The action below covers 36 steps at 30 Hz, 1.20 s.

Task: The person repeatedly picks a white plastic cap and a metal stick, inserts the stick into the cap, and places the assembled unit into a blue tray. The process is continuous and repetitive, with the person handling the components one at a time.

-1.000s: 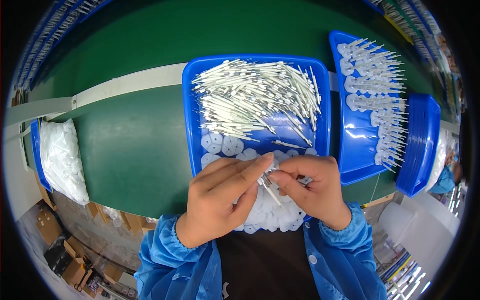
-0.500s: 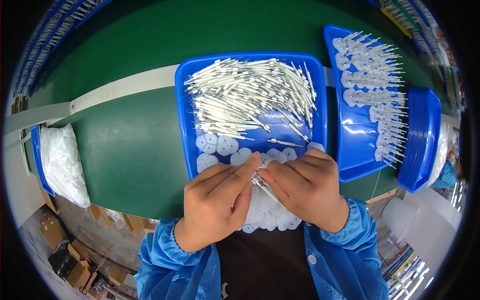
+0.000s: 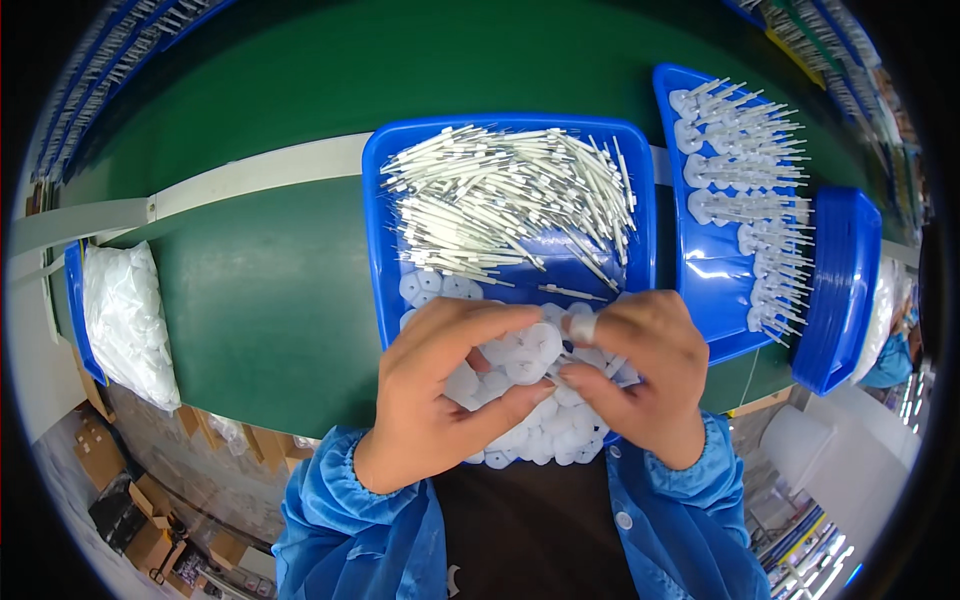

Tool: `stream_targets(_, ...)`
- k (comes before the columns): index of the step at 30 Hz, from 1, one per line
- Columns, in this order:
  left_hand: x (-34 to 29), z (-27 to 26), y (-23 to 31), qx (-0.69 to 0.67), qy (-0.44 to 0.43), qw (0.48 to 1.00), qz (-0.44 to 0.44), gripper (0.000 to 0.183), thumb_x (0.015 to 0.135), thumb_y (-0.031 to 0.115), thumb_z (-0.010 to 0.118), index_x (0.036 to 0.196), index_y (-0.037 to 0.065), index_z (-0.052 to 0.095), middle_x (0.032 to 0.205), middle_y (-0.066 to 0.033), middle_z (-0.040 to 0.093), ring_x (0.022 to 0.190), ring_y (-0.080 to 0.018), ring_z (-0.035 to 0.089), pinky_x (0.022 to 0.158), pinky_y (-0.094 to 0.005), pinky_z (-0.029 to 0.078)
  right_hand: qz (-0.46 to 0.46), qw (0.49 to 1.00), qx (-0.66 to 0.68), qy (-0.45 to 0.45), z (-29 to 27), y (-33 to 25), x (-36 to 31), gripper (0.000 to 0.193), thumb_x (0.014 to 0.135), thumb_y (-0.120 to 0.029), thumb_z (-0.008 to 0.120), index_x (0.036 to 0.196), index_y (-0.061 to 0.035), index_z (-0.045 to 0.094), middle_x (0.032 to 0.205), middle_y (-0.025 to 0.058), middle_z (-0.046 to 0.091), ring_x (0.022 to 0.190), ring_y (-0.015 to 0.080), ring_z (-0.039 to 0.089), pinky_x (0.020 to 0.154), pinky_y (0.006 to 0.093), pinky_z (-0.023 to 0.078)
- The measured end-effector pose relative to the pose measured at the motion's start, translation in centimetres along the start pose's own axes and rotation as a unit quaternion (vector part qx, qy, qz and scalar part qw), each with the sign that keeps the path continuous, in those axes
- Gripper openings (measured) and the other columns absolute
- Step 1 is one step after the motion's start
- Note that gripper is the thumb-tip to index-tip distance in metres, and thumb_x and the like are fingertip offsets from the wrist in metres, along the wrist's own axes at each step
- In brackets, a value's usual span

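Over the near part of a blue tray (image 3: 376, 250), my two hands are close together. My left hand (image 3: 430, 385) is closed, holding a translucent white lobed plastic piece (image 3: 532, 350) between thumb and fingers. My right hand (image 3: 645, 375) is curled beside it, thumb and forefinger tips near the piece, with a white band round a finger. Something thin and shiny shows between the two thumbs, but its shape is mostly hidden. Many similar plastic pieces (image 3: 545, 435) lie under my hands. Behind them is a heap of thin white rods with metal ends (image 3: 480, 195).
At the right, a tilted blue tray (image 3: 715, 275) carries rows of white pieces with rods sticking out. Stacked blue trays (image 3: 840, 290) stand beyond it. A filled white plastic bag (image 3: 125, 325) sits at the left on the green table (image 3: 265, 290). Cardboard boxes (image 3: 155, 545) are below left.
My hands have opened from a tight pinch together, and the white plastic piece now shows in my left hand. The view has shifted slightly.
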<state>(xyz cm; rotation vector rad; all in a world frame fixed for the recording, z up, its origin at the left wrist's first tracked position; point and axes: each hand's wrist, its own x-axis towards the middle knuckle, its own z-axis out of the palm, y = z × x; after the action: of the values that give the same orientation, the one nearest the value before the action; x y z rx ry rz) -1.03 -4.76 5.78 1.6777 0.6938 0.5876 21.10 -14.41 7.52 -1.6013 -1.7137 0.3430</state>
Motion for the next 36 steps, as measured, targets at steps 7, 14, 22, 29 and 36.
stream_targets(7,0.1,0.8,0.2,0.100,0.014,0.989,0.104,0.064,0.076,-0.003,0.090,0.138,0.001,0.075,0.126,-0.0167,0.071,0.108,-0.0276,0.070,0.088,-0.0363,0.058,0.172,0.953,0.250,-0.018,0.5,-0.3,-1.4,0.039,0.085,-0.007,0.093,0.121,-0.0022,0.078,0.095,0.0078,0.082,0.080,0.0154,0.077,0.076,0.0297,0.059)
stream_targets(14,0.3,0.6,0.8,0.072,-0.023,0.992,0.104,0.064,0.078,-0.005,0.084,0.142,-0.002,0.073,0.127,-0.0163,0.071,0.112,-0.0315,0.068,0.100,-0.0411,0.054,0.301,0.828,0.473,-0.030,0.5,-0.2,-1.6,0.020,0.098,0.001,0.082,0.116,0.0011,0.072,0.101,0.0091,0.080,0.087,0.0126,0.079,0.073,0.0276,0.059)
stream_targets(22,0.3,0.8,0.4,0.102,-0.022,0.985,0.141,0.067,0.076,-0.005,0.082,0.142,0.000,0.074,0.126,-0.0159,0.071,0.114,-0.0339,0.068,0.101,-0.0441,0.053,0.297,0.826,0.479,-0.025,1.1,-0.1,-1.9,0.017,0.101,0.000,0.080,0.113,0.0011,0.068,0.095,0.0086,0.079,0.082,0.0114,0.078,0.070,0.0247,0.056)
stream_targets(29,0.2,1.1,0.4,0.118,-0.020,0.982,0.146,0.069,0.072,-0.005,0.082,0.141,0.001,0.075,0.124,-0.0154,0.070,0.114,-0.0345,0.067,0.101,-0.0454,0.054,0.304,0.855,0.417,-0.043,0.7,-0.2,-2.4,0.021,0.097,0.000,0.082,0.114,-0.0006,0.068,0.091,0.0066,0.078,0.080,0.0092,0.076,0.070,0.0241,0.056)
stream_targets(36,0.2,1.1,0.4,0.133,-0.013,0.980,0.149,0.067,0.072,-0.005,0.083,0.139,0.001,0.076,0.126,-0.0157,0.070,0.116,-0.0350,0.067,0.102,-0.0450,0.054,0.238,0.876,0.415,-0.058,1.0,0.2,-3.3,0.037,0.091,0.004,0.085,0.123,-0.0025,0.066,0.118,0.0073,0.077,0.093,0.0100,0.077,0.080,0.0276,0.059)
